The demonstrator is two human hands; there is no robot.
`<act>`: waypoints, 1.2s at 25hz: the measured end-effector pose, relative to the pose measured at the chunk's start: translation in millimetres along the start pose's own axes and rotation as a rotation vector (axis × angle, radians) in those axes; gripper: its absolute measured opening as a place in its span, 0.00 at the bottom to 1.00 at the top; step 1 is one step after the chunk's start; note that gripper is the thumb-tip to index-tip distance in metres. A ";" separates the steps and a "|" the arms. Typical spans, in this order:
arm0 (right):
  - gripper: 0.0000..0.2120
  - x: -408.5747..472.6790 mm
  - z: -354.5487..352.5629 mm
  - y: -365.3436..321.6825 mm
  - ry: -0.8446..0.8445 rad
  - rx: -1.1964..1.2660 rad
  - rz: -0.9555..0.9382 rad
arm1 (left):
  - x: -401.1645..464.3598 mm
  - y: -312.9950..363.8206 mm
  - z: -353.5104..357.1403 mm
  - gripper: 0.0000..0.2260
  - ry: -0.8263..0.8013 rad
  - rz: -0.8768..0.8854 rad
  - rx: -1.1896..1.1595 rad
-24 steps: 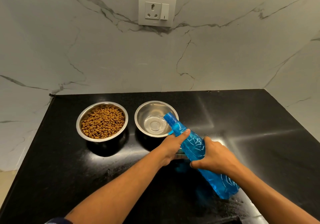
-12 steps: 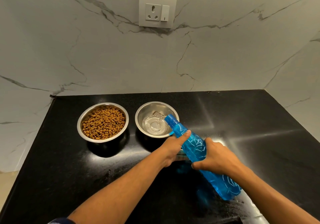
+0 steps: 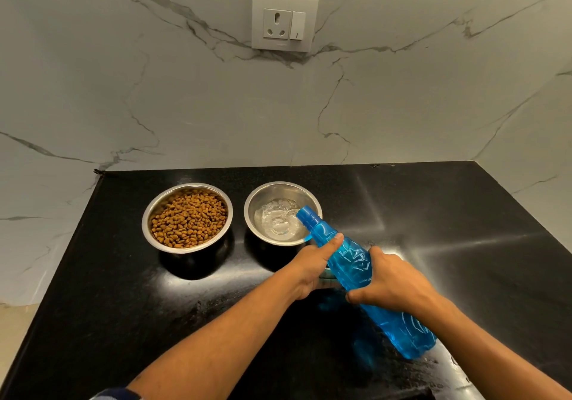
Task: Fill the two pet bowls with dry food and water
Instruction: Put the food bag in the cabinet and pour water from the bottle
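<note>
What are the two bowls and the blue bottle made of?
Both bowls, the food bowl and the water bowl, look like polished steel: silvery, shiny, mirror-like rims. The blue bottle looks like thin see-through plastic: light passes through and its ribbed wall seems crinkled.

Both forearms are bare from elbow to wrist. The left hand (image 3: 312, 268) and the right hand (image 3: 393, 283) wear no gloves, rings or watch. A dark blue sleeve (image 3: 116, 394) edge shows at the left arm's bottom edge.
</note>
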State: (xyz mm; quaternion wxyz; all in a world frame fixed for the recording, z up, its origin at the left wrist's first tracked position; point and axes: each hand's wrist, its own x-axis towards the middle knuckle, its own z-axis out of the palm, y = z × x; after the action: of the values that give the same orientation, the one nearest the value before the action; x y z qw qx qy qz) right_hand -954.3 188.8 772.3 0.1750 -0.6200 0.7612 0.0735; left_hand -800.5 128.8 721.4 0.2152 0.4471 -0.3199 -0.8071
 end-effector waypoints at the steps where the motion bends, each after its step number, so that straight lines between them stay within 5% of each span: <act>1: 0.35 0.2 -0.2 -0.3 0.000 -0.002 -0.002 | 0.0 -0.5 0.3 0.21 0.001 0.001 0.000; 30: 0.35 -2.6 -4.3 -1.2 0.004 -0.040 -0.014 | -5.3 -0.5 3.0 0.22 0.008 -0.021 -0.045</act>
State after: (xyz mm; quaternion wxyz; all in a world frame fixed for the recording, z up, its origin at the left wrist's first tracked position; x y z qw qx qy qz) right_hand -953.5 189.5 777.4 0.1616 -0.6291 0.7555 0.0862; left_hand -800.4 133.5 725.4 0.2177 0.4486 -0.2962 -0.8146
